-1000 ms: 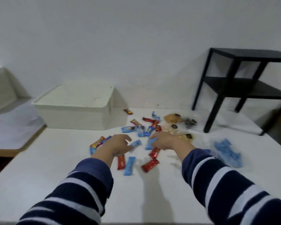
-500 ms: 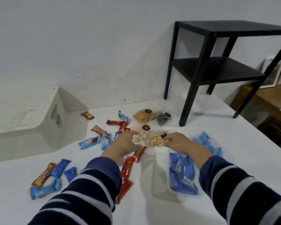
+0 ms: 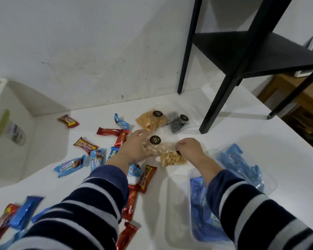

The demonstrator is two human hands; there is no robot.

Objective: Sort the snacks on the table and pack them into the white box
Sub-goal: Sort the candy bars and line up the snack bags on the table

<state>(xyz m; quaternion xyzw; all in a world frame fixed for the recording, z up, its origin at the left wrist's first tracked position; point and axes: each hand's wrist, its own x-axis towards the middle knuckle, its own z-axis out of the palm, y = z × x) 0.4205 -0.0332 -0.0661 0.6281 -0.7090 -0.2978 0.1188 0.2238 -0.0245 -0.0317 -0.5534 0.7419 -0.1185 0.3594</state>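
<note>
My left hand [image 3: 135, 147] and my right hand [image 3: 189, 148] both grip a clear bag of pale snacks with a black round sticker [image 3: 158, 144] at the table's middle. A second clear bag of tan nuts [image 3: 173, 158] lies just under it, partly beneath my right hand. Red and blue wrapped bars [image 3: 88, 144] are scattered to the left and toward me. The white box [image 3: 9, 132] stands at the far left, only partly in view.
A bag of orange sticks [image 3: 150, 120] and a bag with a dark spiral item [image 3: 176, 125] lie behind my hands. Two clear bags of blue packets [image 3: 239, 163] lie at right. A black side table's leg [image 3: 216, 105] stands on the white table [image 3: 242, 130].
The view has swung right and down, so the white box slid to the left edge. Both hands moved from the wrapped bars to the clear snack bags and took hold of one.
</note>
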